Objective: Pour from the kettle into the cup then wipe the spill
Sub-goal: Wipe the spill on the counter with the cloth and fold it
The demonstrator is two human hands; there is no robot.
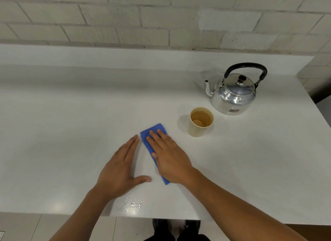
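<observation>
Blue cloth (154,131) is pressed flat under the right hand (170,156), nothing gripped; left hand (121,167) lies open on the tabletop (71,115). Droplets (132,203) near the front edge could easily get missed, and the filled cup (200,122) beside the kettle (234,93) could get knocked

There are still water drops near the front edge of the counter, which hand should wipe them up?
Probably the right hand: it already lies flat on the blue cloth. The left hand is bare on the counter, though closer to the droplets.
</observation>
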